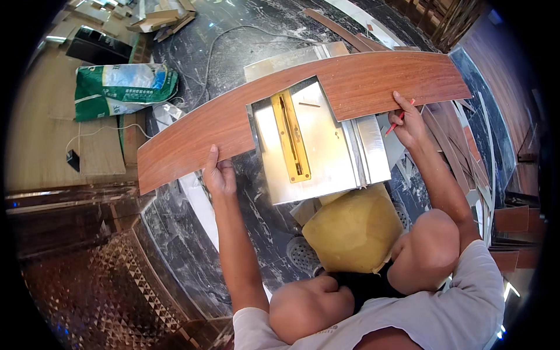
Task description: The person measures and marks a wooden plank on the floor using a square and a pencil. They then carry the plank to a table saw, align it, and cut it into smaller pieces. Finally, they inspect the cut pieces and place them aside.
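Observation:
A long reddish-brown floorboard (195, 135) lies across the metal top of a small table saw (326, 166). It has a rectangular notch in its near edge, through which the saw's yellow slotted insert (294, 153) shows. My left hand (220, 175) grips the near edge left of the notch, thumb on top and fingers largely hidden underneath. Right of the notch, my right hand (410, 127) holds the same edge with its thumb on the face. A red pencil (399, 119) sits between that hand's fingers, pointing down and left.
A yellow rounded object (353, 227) is between my knees, near the saw. Plank offcuts (446, 137) litter the dark marble-patterned floor at right. At left, a green-and-white bag (125, 90) and a black box (98, 46) rest on a wooden surface. A cable (213, 49) crosses the floor behind.

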A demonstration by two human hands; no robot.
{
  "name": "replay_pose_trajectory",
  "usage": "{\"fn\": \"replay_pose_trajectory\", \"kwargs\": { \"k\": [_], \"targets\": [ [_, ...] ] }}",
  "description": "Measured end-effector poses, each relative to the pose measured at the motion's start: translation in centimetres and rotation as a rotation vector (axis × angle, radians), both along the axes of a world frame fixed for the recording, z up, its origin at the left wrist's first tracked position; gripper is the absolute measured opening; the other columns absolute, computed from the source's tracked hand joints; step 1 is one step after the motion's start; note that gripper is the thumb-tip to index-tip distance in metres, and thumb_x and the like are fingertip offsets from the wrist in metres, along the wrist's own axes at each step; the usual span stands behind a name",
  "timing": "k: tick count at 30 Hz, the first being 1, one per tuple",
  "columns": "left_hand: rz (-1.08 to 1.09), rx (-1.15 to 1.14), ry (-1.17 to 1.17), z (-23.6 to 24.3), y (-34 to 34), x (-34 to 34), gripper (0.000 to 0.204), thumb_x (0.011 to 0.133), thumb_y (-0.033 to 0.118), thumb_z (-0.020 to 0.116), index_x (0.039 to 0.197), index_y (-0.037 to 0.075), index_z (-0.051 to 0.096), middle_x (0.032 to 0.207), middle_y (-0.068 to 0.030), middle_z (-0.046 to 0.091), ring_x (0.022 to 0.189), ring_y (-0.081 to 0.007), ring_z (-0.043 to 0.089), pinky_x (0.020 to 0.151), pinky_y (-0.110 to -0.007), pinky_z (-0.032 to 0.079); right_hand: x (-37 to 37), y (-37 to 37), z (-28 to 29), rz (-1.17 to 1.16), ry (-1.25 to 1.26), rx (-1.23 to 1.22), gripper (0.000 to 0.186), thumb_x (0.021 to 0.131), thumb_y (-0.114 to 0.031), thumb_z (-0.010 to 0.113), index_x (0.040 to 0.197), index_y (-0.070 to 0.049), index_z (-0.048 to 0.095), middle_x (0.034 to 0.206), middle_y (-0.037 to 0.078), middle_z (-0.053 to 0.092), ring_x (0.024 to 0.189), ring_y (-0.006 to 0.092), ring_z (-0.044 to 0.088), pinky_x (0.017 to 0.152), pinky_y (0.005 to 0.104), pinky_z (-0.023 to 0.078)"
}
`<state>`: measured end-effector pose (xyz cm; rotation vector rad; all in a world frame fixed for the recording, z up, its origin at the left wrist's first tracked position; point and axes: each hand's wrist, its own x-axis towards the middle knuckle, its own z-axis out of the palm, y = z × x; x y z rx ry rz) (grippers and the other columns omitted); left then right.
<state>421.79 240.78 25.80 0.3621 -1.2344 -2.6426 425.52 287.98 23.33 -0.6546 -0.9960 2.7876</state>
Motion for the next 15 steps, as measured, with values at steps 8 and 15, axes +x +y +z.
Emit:
{"fn": "replay_pose_trajectory", "kwargs": {
  "k": [8, 15],
  "targets": [
    [-0.027, 0.042, -0.051, -4.8, -0.6, -0.6, 0.048, 0.095, 0.001, 0.065, 0.138, -0.004, 0.045, 0.134, -0.0161, 0.058, 0.12, -0.0281, 0.061, 0.103, -0.045, 0.055, 2.2, -2.0, -1.0, -0.105, -0.059, 0.143, 0.012, 0.095, -0.015, 0.071, 0.092, -0.013, 0.06, 0.079, -0.004, 0.057, 0.054, 0.0043, 0.043, 0.04, 0.0207, 0.029],
    [-0.048, -0.034, -0.028, -4.1, -0.4, 0.6, 0.049, 0.095, 0.004, 0.066, 0.138, -0.003, 0.044, 0.131, -0.0157, 0.059, 0.116, -0.0273, 0.064, 0.095, -0.043, 0.06, 4.5, -2.1, -2.4, -0.113, -0.047, 0.151, 0.012, 0.096, -0.016, 0.071, 0.1, -0.012, 0.06, 0.081, -0.003, 0.06, 0.051, 0.0042, 0.045, 0.038, 0.0201, 0.03]
  ]
}}
